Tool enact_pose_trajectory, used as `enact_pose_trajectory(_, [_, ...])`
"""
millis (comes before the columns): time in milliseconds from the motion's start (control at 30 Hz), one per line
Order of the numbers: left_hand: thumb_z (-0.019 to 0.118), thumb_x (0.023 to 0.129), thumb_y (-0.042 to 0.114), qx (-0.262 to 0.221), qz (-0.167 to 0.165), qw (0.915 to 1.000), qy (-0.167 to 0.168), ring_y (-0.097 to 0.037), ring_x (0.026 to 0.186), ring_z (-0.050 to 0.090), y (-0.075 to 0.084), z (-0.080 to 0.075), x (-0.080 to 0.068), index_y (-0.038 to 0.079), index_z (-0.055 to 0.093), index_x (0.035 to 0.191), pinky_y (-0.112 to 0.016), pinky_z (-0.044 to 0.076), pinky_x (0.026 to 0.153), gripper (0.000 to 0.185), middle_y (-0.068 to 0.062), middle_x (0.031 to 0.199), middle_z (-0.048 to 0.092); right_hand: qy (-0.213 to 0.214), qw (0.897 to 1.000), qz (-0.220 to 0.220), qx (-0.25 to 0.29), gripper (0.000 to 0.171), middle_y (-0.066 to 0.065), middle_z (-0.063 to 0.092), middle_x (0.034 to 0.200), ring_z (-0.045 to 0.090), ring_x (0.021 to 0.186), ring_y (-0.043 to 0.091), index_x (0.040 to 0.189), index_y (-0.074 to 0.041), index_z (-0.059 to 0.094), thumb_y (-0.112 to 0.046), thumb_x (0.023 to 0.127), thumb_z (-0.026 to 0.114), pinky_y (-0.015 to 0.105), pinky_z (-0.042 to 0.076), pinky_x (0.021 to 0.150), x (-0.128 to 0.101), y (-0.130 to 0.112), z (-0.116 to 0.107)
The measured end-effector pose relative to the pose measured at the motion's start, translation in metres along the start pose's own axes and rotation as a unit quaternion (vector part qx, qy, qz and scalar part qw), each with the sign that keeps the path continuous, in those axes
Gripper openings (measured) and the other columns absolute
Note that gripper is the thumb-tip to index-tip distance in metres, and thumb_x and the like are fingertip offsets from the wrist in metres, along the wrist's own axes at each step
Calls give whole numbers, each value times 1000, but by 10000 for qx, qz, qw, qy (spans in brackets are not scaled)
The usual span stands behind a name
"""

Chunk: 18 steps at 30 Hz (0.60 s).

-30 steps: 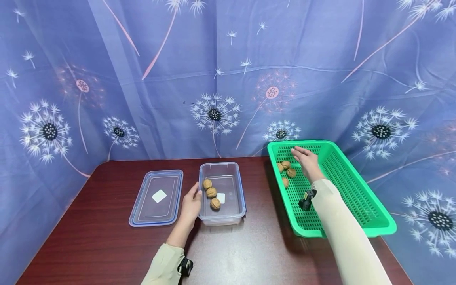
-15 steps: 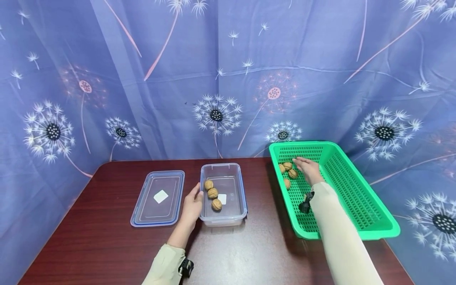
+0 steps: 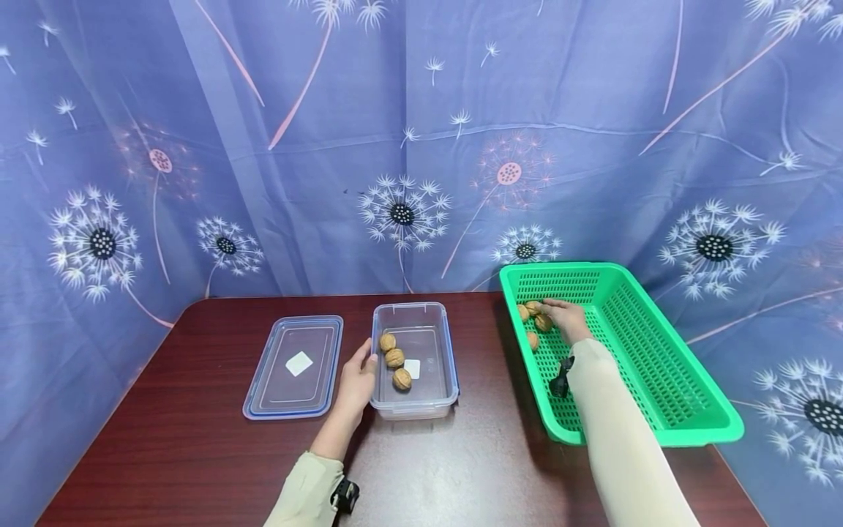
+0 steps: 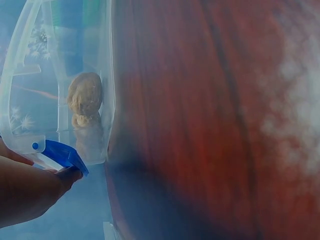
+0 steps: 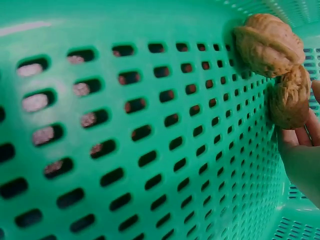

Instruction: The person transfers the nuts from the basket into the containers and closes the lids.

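A clear plastic container (image 3: 443,366) with a blue rim stands mid-table and holds three walnuts (image 3: 394,358). My left hand (image 3: 358,375) rests flat against its left side, thumb by the rim. The left wrist view shows that thumb (image 4: 30,195) touching the blue clip (image 4: 62,156), with one walnut (image 4: 85,95) behind the container wall. My right hand (image 3: 563,318) lies inside the green basket (image 3: 658,366), fingers stretched over several walnuts (image 3: 532,340) near its far left corner. In the right wrist view, the fingers (image 5: 302,160) touch a walnut (image 5: 289,102) lying beside another walnut (image 5: 265,45).
The container's lid (image 3: 293,366) lies flat to the left of my left hand. The dark wooden table (image 3: 461,468) ends at a blue dandelion-print curtain (image 3: 395,146) behind and at both sides. The basket's near part (image 3: 593,410) holds nothing.
My right hand has come down from above the basket's far rim onto the walnuts in the basket. The left hand stays against the container.
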<state>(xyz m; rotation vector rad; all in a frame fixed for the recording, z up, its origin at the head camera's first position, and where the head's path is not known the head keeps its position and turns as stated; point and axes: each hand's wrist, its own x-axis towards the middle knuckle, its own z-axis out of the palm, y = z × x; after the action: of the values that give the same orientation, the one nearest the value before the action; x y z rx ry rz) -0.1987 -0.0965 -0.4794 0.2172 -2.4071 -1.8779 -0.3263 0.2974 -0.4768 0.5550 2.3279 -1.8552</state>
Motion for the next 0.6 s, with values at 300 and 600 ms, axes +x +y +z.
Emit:
enact_pose_trajectory(300, [43,100,6,-61,-20,10000,-27,-39,135,35,-1,1,1,-4,37,144,-51,28,112,45,-23,148,37,-64,9999,-51,-99,56,19,29,153,29,139,34,147,-4,37,-23,97,56,44,31,113,-5,-1,4])
enact_pose_trajectory(600, [44,101,6,-46,-5,10000,-10,-39,135,35,-1,1,2,-4,38,144,-50,29,112,45,-23,148,37,-48,9987,-228,-456,58,21,34,151,34,136,36,146,-4,40,-22,95,61,46,35,110,-3,1,4])
